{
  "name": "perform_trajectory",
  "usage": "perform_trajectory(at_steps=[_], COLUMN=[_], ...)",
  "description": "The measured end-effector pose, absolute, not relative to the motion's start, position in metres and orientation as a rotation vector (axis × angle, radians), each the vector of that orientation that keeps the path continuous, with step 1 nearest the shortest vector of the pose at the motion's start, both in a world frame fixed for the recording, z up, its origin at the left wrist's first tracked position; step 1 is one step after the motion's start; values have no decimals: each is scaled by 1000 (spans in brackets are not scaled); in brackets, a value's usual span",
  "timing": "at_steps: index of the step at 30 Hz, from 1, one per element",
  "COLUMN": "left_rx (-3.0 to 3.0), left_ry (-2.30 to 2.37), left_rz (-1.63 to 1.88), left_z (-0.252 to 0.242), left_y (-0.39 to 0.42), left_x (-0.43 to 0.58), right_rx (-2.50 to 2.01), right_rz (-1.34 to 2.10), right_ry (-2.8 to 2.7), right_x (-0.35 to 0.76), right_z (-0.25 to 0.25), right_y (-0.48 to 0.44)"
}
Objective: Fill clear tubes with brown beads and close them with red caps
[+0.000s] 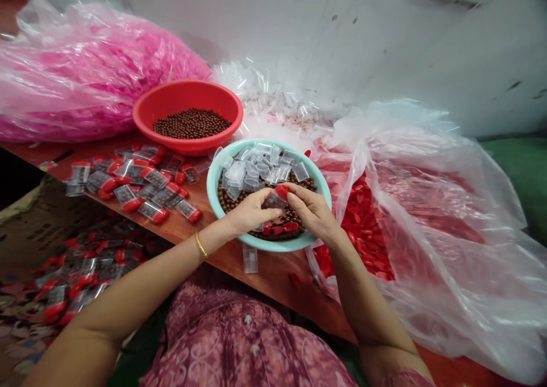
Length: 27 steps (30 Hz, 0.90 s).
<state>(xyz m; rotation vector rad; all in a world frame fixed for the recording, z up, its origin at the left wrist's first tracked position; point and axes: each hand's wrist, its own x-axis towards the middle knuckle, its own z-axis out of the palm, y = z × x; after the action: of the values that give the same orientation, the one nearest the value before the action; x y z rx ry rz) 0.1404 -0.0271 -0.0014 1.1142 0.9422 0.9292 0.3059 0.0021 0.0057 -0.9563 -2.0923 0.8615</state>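
A glossy clear bag [94, 73] bulging with pink pieces slumps along the back edge of a reddish surface [277, 287], far left. Toward the front edge lies a heap of clear plastic cases [156, 196] with rounded red ends. Behind it, a round red bowl [177, 93] holds small, smooth brown beads [192, 123]. At centre, a pale green basin [212, 190] carries more beads beneath clear, hollow sleeves [252, 170]. Above the basin, a left hand [255, 209] and a right hand [311, 209] grip one red-topped case [276, 199] between them, fingers drawn close. At right, a crinkled translucent sack [431, 244] holds shiny red pieces [370, 233].
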Motion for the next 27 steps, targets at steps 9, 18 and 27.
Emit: perform_trajectory(at_steps=[9, 18, 27], left_rx=[1629, 1936, 2021], left_ry=[1284, 1337, 1432], left_rz=[857, 623, 440], left_z=[-9, -3, 2], left_y=[-32, -38, -42], left_x=[143, 143, 145], right_rx=[-997, -903, -1010], right_rz=[358, -124, -93], right_ry=[-2438, -2775, -2804], right_x=[313, 323, 322], right_z=[-5, 7, 1], right_y=[-10, -19, -32])
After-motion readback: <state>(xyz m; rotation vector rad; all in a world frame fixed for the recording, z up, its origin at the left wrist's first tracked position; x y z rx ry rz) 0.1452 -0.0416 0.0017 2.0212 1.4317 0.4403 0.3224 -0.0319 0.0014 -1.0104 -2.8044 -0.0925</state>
